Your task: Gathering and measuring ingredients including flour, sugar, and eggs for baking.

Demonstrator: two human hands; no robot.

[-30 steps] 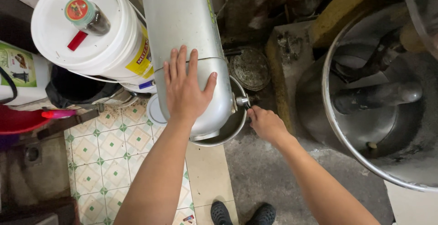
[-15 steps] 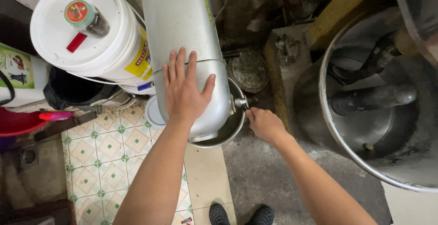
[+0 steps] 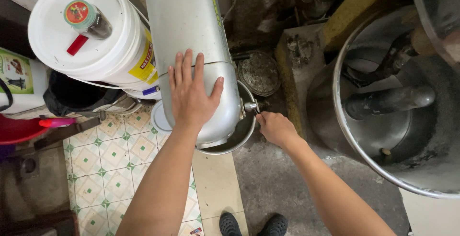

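Observation:
A grey metal stand mixer [image 3: 191, 30] stands below me, seen from above, with a steel bowl [image 3: 239, 140] under its head. My left hand [image 3: 190, 92] lies flat on top of the mixer head, fingers spread. My right hand [image 3: 275, 127] is at the mixer's right side, fingers pinched at a small metal knob [image 3: 250, 106] by the bowl rim. Whether the fingers grip the knob is hard to tell.
A white lidded bucket [image 3: 81, 39] with a small jar on it stands to the left. A large steel mixing tub [image 3: 383, 106] with a dark hook fills the right. A round metal lid [image 3: 258, 72] lies behind the mixer. My dark shoes [image 3: 251, 225] are on patterned floor tiles.
Both hands stay in place. The view has shifted only slightly.

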